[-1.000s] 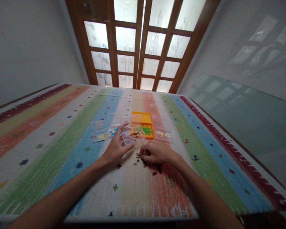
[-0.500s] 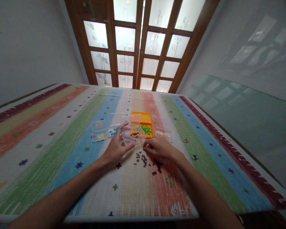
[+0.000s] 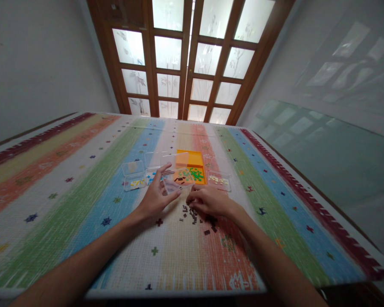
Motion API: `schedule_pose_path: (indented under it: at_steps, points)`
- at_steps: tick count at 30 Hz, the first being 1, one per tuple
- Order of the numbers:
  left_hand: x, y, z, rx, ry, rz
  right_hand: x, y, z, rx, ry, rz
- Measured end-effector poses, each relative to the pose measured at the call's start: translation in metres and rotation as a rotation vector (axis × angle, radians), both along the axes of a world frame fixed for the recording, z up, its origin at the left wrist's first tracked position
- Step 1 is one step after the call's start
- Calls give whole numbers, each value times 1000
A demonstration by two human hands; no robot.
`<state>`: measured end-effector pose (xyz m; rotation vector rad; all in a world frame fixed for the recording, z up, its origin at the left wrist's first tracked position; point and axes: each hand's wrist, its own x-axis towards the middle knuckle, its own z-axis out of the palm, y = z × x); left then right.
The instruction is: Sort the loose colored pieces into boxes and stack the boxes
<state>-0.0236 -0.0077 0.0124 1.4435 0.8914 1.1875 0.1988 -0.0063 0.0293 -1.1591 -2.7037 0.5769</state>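
Observation:
My left hand (image 3: pixel 156 194) grips a small clear plastic box (image 3: pixel 169 186) by its left side, fingers behind it and thumb in front. The box's clear lid stands open, and a few dark brown pieces (image 3: pixel 180 179) lie inside. Just right of the box, my right hand (image 3: pixel 209 200) is closed in a pinch, its fingertips low over a scatter of small dark brown toy-brick-like pieces (image 3: pixel 193 218) on the cloth. Whatever is between those fingertips is hidden. More brown pieces (image 3: pixel 208 232) lie below the right palm, partly covered.
Behind the held box stands an open orange box (image 3: pixel 198 158) with green pieces (image 3: pixel 196 174). Clear boxes with yellow pieces (image 3: pixel 137 183) and blue pieces (image 3: pixel 151 175) are at left, one with cream pieces (image 3: pixel 218 181) at right. A striped cloth (image 3: pixel 131 256) covers the table.
My right hand has shifted slightly left, its fingertips now over the upper part of the brown scatter. The left hand and its box have barely moved.

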Motion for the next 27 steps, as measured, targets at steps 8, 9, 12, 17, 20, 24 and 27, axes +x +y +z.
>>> schedule_pose_path:
  at_steps: [8,9,12,17,20,24,27]
  points:
    - [-2,2,0,41,-9,4,2,1,-3,10,94,12]
    - [-2,3,0,48,-8,7,2,1,-3,17,103,20]
    - [-2,3,-1,38,-9,11,0,1,-6,41,127,49]
    - [-2,3,0,30,5,20,-3,2,-8,43,128,61]
    - [-3,3,0,45,16,20,2,3,-2,-41,183,82]
    - [-1,1,-3,51,39,8,10,1,14,-111,391,101]
    - [2,-3,-6,57,55,-28,10,-1,19,-13,520,16]
